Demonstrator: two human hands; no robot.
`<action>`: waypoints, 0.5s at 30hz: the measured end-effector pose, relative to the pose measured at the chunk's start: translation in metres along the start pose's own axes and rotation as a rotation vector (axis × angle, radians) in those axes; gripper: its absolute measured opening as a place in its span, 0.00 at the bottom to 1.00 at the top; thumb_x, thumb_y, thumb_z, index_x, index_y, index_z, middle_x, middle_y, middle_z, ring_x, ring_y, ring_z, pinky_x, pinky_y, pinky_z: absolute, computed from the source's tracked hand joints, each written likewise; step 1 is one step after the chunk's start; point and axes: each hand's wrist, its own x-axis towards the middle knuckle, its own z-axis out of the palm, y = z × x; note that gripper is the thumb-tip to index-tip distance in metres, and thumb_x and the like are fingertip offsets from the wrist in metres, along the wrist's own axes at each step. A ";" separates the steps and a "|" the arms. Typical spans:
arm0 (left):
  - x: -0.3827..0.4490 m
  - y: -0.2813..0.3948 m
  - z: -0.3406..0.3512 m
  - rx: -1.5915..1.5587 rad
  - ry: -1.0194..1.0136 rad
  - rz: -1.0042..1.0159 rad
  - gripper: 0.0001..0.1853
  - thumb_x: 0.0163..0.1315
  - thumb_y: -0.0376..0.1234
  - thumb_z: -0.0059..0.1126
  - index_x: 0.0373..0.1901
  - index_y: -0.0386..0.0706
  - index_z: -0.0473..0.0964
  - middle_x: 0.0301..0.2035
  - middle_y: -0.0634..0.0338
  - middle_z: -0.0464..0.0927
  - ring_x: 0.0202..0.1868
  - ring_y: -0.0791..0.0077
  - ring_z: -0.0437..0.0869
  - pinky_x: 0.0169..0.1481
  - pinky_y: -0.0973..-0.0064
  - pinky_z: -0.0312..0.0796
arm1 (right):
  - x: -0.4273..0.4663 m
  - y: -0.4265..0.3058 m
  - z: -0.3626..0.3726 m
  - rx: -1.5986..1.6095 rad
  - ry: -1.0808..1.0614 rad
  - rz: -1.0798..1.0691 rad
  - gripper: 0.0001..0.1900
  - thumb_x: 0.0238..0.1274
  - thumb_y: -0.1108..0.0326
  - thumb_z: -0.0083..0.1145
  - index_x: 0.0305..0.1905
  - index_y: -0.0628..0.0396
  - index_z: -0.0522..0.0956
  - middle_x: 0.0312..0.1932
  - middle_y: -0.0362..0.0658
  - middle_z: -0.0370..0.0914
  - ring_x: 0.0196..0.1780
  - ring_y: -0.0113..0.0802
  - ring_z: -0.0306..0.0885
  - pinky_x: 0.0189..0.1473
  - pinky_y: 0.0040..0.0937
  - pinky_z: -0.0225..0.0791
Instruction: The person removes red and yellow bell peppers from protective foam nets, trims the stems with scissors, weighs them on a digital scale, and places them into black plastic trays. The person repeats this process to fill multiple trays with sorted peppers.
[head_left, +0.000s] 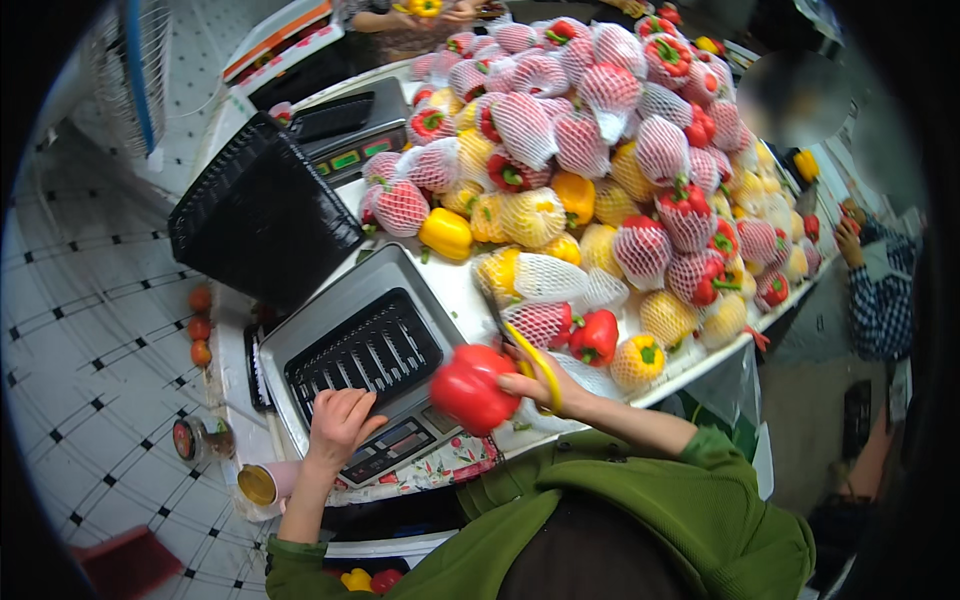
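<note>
My right hand (544, 386) grips a glossy red bell pepper (476, 390) together with scissors (551, 379) that have yellow handles. The dark blades point up toward the netted peppers, and the pepper overhangs the right side of a digital scale (450, 330). A black ribbed plastic tray (360, 352) lies tilted on the metal pan, with no peppers in it. At the tray's near-left edge is my left hand (341, 427), its fingers curled over the rim and the thumb toward the scale's front.
Netted red and yellow peppers (525, 127) heap across the white table. Stacked black trays (262, 217) stand beside a second scale (352, 135). A pink cup (270, 481) and a jar (202, 439) sit at left. Other people work at the far (375, 21) and right (877, 292) sides.
</note>
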 end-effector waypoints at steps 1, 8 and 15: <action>0.003 0.008 -0.005 -0.020 -0.006 -0.049 0.24 0.48 0.36 0.72 0.48 0.40 0.78 0.41 0.55 0.80 0.45 0.63 0.81 0.51 0.64 0.69 | 0.016 -0.016 0.015 -0.164 0.052 -0.012 0.35 0.57 0.41 0.64 0.59 0.59 0.72 0.43 0.48 0.79 0.45 0.32 0.79 0.48 0.30 0.73; 0.051 0.033 0.006 -0.961 0.342 -0.564 0.59 0.46 0.41 0.79 0.75 0.44 0.47 0.70 0.51 0.56 0.67 0.58 0.66 0.69 0.60 0.64 | 0.084 -0.031 0.082 -0.193 0.080 0.053 0.47 0.56 0.31 0.56 0.64 0.66 0.67 0.45 0.57 0.80 0.46 0.47 0.81 0.50 0.38 0.72; 0.047 0.004 0.025 -0.718 0.365 -0.731 0.46 0.48 0.27 0.71 0.71 0.44 0.58 0.66 0.51 0.60 0.66 0.58 0.66 0.70 0.64 0.63 | 0.059 -0.019 0.040 -0.303 0.097 -0.098 0.31 0.54 0.51 0.65 0.59 0.61 0.76 0.28 0.40 0.80 0.31 0.26 0.78 0.37 0.27 0.72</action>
